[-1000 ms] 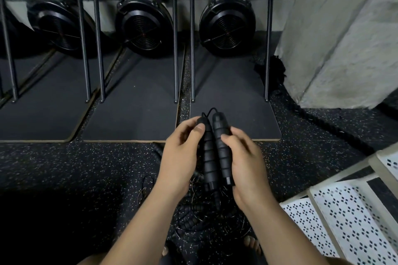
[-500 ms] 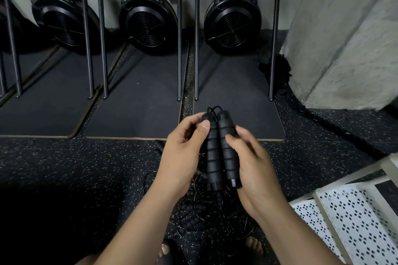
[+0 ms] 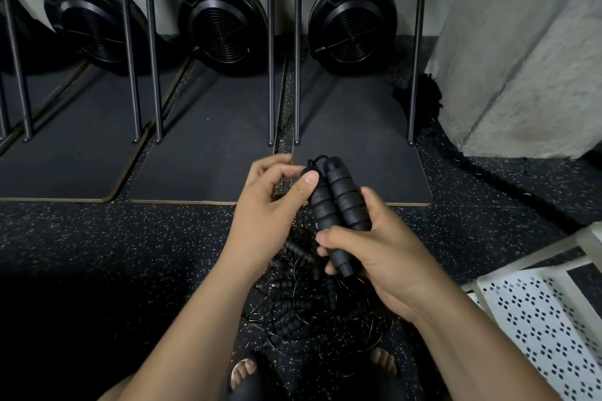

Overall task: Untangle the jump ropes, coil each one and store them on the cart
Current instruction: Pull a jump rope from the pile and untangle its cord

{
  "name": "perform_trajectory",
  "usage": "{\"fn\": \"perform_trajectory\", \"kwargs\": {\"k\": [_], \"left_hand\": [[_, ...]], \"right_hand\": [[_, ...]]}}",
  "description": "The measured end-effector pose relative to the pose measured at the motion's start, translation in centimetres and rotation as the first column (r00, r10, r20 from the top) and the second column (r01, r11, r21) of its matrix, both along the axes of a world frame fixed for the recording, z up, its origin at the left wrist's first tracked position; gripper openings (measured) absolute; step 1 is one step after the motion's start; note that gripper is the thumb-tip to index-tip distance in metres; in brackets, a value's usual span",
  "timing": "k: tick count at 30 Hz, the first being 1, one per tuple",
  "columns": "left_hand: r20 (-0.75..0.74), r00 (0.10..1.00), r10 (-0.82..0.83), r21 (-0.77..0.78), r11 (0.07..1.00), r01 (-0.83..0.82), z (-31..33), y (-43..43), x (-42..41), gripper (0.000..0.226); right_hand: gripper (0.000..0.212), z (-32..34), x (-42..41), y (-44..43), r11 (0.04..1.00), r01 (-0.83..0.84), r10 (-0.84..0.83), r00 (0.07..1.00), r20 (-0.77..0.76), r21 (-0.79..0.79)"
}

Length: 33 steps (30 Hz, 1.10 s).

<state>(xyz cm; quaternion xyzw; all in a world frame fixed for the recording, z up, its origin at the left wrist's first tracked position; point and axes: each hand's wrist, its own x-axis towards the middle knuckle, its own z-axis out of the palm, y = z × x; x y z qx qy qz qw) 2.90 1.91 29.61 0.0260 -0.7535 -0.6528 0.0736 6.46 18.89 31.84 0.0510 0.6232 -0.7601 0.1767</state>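
Handles (image 3: 338,205) of one jump rope sit paired in our right hand (image 3: 381,260), grip curled round them — our left hand (image 3: 267,212) pinches one top above the floor tangle (image 3: 303,312).

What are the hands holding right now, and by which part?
Two black ribbed foam jump-rope handles, side by side. The right hand has its grip round their lower halves; the left hand pinches the top end of one.
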Motion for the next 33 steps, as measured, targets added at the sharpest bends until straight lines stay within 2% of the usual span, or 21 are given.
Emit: {"fn": "perform_trajectory", "kwargs": {"k": [2,4,6,8,11,14,17,19,21,23,26,28,30,33], "left_hand": [[-0.033,0.999,0.029,-0.077,0.997,-0.032,0.0,-0.2,-0.3,0.019],[-0.058,0.995,0.078,-0.027,0.996,-0.08,0.0,-0.3,-0.4,0.026],[-0.035,0.995,0.094,0.139,0.986,-0.088,0.3,-0.3,-0.3,0.037],[0.051,0.998,0.047,0.335,0.94,-0.061,0.7,-0.4,-0.3,0.045],[0.203,0.979,-0.01,0.455,0.887,-0.085,0.9,-0.2,-0.2,0.042],[0.24,0.965,-0.103,0.354,0.935,0.012,0.9,1.2,0.3,0.036],[0.231,0.95,-0.21,0.195,0.967,0.166,1.0,2.8,1.3,0.031],[0.234,0.929,-0.286,0.194,0.95,0.244,0.3,3.7,1.8,0.028],[0.241,0.912,-0.333,0.186,0.938,0.294,0.1,4.1,2.2,0.032],[0.274,0.895,-0.351,0.186,0.933,0.308,0.1,4.3,2.3,0.026],[0.296,0.889,-0.349,0.202,0.933,0.299,0.2,4.4,2.0,0.029],[0.228,0.921,-0.315,0.088,0.949,0.303,-0.2,4.0,1.5,0.022],[0.169,0.947,-0.272,-0.074,0.955,0.287,-0.2,3.4,1.3,0.014],[0.123,0.958,-0.259,-0.174,0.945,0.278,-0.2,2.6,1.1,0.012]], "right_hand": [[0.044,0.3,0.0,0.4,0.998,-0.057,0.058,0.997,0.049,-0.017],[0.042,0.7,0.2,0.6,0.99,-0.136,0.139,0.988,0.073,-0.042],[0.046,1.1,0.4,0.8,0.968,-0.24,0.245,0.967,0.073,-0.069],[0.049,1.4,0.7,1.0,0.936,-0.339,0.345,0.938,0.044,-0.094],[0.048,1.8,1.1,0.9,0.909,-0.398,0.393,0.917,-0.061,-0.124],[0.056,2.3,1.1,0.6,0.955,-0.277,0.261,0.955,-0.14,-0.106],[0.05,2.3,0.5,0.7,0.997,-0.072,0.069,0.972,-0.225,-0.005],[0.046,2.2,0.3,1.0,0.999,-0.03,0.036,0.972,-0.231,0.027],[0.046,2.3,0.4,1.2,0.998,-0.055,0.052,0.978,-0.202,-0.005],[0.046,2.3,0.4,1.6,0.998,-0.055,0.047,0.982,-0.184,-0.037],[0.042,2.5,-0.4,2.6,0.997,0.065,-0.07,0.982,-0.177,-0.03],[0.042,2.4,-1.3,4.0,0.987,0.154,-0.141,0.971,-0.191,0.052],[0.045,2.1,-1.9,5.6,0.961,0.173,-0.13,0.971,-0.2,0.217],[0.053,1.5,-2.0,7.0,0.911,0.029,0.005,0.997,-0.081,0.411]]}}
